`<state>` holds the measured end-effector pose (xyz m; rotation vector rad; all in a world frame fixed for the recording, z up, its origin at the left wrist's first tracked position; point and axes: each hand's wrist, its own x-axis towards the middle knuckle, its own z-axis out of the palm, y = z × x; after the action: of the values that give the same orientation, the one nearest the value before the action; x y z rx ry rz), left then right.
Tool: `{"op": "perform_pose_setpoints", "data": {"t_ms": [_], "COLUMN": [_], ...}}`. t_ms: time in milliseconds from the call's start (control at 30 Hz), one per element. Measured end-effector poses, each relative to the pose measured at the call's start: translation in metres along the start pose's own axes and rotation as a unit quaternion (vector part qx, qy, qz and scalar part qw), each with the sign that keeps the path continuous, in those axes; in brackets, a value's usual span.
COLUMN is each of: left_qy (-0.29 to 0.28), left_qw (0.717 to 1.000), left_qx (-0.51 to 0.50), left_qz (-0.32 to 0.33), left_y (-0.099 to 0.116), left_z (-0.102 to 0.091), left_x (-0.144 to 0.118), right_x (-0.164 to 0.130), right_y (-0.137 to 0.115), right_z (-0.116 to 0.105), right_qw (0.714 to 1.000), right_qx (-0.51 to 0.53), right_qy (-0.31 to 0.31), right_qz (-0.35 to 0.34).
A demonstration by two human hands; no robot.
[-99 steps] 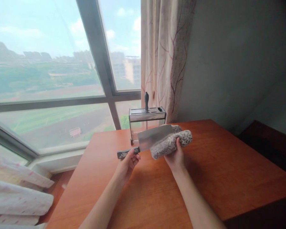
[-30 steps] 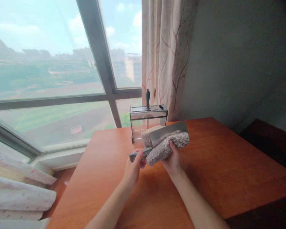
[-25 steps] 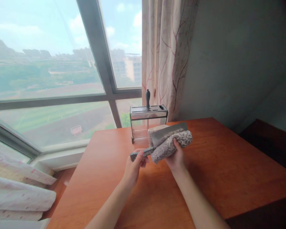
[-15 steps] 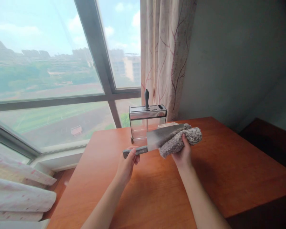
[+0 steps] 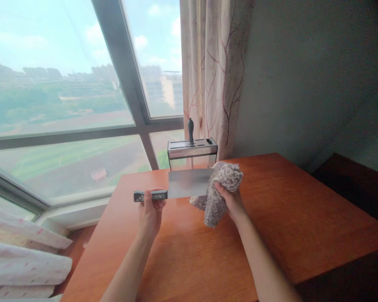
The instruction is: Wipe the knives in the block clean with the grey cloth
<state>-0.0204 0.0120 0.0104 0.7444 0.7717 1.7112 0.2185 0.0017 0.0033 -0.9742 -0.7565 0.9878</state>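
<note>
My left hand [image 5: 150, 210] grips the dark handle of a steel cleaver [image 5: 185, 188], holding it level above the wooden table [image 5: 286, 218] with the broad blade facing me. My right hand [image 5: 229, 200] is shut on a grey fluffy cloth [image 5: 222, 184], folded over the blade's far end and hanging down below it. The blade's tip is hidden inside the cloth.
A metal knife block [image 5: 192, 149] with one dark handle [image 5: 190, 129] sticking up stands at the table's back edge by the window. A patterned curtain [image 5: 214, 75] hangs behind it. A dark cabinet [image 5: 355, 184] is at the right, folded bedding [image 5: 22, 260] at the lower left.
The cleaver has swung from tilted to level and shifted left. The cloth has slid along the blade to its far end, and now hangs down.
</note>
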Motion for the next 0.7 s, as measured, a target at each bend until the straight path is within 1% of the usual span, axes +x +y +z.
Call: {"op": "perform_pose_setpoints", "data": {"t_ms": [100, 200, 300, 367, 467, 567, 700], "left_qy": [0.037, 0.055, 0.055, 0.049, 0.038, 0.03, 0.029], "left_qw": [0.999, 0.998, 0.998, 0.998, 0.999, 0.999, 0.999], "left_qx": [0.012, 0.0, -0.007, -0.005, 0.003, 0.013, 0.01], "left_qz": [0.016, -0.003, -0.02, -0.031, -0.038, -0.031, -0.034], "left_y": [0.0, -0.002, -0.005, -0.007, -0.007, -0.006, -0.007], "left_z": [-0.005, -0.008, -0.01, -0.01, -0.009, -0.007, -0.004], "left_x": [0.005, 0.009, 0.011, 0.01, 0.008, 0.007, 0.005], "right_x": [-0.003, -0.005, -0.008, -0.01, -0.01, -0.009, -0.005], "right_y": [0.0, 0.0, 0.001, 0.0, -0.002, -0.002, 0.004], "right_z": [-0.001, -0.005, -0.007, -0.006, -0.003, 0.003, 0.01], "right_qw": [0.996, 0.983, 0.967, 0.959, 0.962, 0.974, 0.988], "right_qx": [-0.028, -0.002, 0.058, 0.096, 0.122, 0.115, 0.102], "right_qy": [-0.066, -0.125, -0.146, -0.14, -0.122, -0.097, -0.031], "right_qz": [0.054, 0.132, 0.203, 0.226, 0.213, 0.171, 0.108]}}
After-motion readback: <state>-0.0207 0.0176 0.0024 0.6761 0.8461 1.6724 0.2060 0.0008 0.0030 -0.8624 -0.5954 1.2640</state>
